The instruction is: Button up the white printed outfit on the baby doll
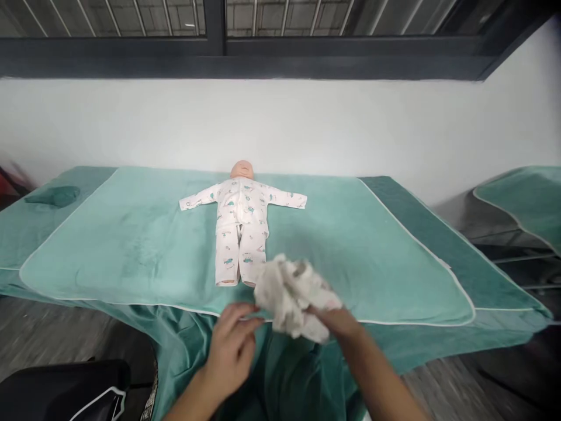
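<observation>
A baby doll [241, 225] in white printed pyjamas lies on its back, arms spread, in the middle of a teal blanket [131, 245] with white piping. My right hand [339, 320] is closed on a crumpled white cloth [291, 295], held just above the blanket's front edge, right of the doll's feet. My left hand [232, 345] hovers beside it with fingers loosely curled; its fingertips reach toward the cloth's lower left edge, holding nothing that I can see.
The blanket covers a table draped in darker green fabric [438, 228]. A folded green cloth [55, 196] lies at the far left. A second covered table [526, 199] stands at the right. A white wall and a dark window frame [263, 55] are behind. A black object [65, 389] sits at lower left.
</observation>
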